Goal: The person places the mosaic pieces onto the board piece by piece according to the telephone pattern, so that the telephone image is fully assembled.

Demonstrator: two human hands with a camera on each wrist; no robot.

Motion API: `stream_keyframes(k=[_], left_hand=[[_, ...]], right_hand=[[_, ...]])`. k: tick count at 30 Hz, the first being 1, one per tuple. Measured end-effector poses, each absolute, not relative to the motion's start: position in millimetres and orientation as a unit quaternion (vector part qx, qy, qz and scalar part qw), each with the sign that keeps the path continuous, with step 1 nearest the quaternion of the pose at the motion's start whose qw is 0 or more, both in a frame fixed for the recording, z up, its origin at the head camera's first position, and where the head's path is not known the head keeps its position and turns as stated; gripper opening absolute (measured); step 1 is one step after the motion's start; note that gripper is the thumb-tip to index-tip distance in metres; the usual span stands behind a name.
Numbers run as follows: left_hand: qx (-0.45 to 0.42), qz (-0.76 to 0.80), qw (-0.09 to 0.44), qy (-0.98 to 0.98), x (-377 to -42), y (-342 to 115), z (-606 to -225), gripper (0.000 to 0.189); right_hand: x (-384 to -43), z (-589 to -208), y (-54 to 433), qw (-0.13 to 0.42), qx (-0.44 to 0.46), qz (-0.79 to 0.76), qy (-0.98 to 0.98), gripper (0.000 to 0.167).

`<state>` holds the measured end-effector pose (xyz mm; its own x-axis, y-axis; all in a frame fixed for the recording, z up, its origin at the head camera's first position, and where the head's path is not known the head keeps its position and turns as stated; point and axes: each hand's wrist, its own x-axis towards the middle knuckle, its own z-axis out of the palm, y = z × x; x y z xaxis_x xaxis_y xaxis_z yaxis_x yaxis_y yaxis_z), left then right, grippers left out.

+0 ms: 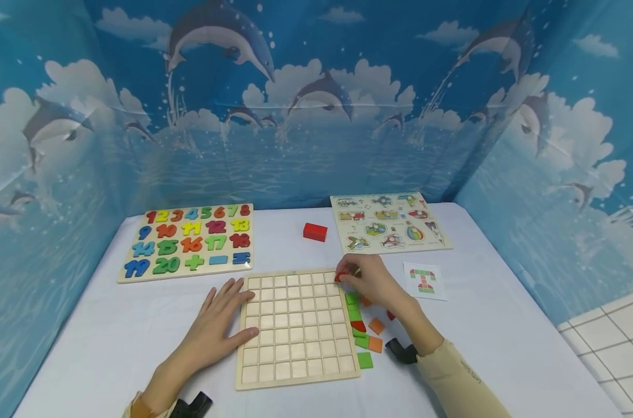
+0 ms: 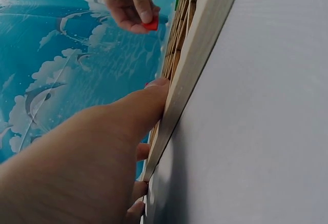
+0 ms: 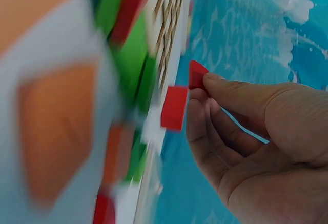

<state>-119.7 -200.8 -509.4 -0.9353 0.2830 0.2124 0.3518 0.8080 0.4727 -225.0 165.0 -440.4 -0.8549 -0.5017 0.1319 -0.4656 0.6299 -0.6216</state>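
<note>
A wooden grid board [image 1: 301, 384] lies on the white table, its square cells bare. My left hand [image 1: 215, 323] rests along its left side with fingers spread and fairly straight; in the left wrist view the thumb [image 2: 146, 101] lies on the rim. Over the board's top right corner, my right hand [image 1: 369, 280] pinches a small red block [image 3: 197, 74] between thumb and fingertips; one side of it looks curved. Beside the board's right edge lie loose blocks: green squares [image 1: 365, 360], orange ones [image 1: 376, 325] and a red rounded piece [image 1: 358, 326]. The right hand hides part of this pile.
A number puzzle board [image 1: 180, 268] lies at the back left, and a picture puzzle board [image 1: 395, 247] at the back right. Between them sits a red box [image 1: 315, 232]. A pattern card [image 1: 437, 290] with a red and green figure lies right of the right hand.
</note>
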Motion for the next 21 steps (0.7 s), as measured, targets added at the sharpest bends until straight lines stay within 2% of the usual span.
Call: stream_keyframes(k=[11, 21], left_hand=[[-0.161, -0.258, 0.065, -0.95, -117.4, -202.2, -507.6, 0.075], [-0.168, -0.259, 0.058, -0.949, -118.8, -201.0, -509.7, 0.075]], right_hand=[[-223.5, -434.0, 98.9, 0.042, -0.314, -0.349, 0.882, 0.006], [-221.7, -436.4, 51.7, 0.094, -0.304, -0.336, 0.887, 0.007]])
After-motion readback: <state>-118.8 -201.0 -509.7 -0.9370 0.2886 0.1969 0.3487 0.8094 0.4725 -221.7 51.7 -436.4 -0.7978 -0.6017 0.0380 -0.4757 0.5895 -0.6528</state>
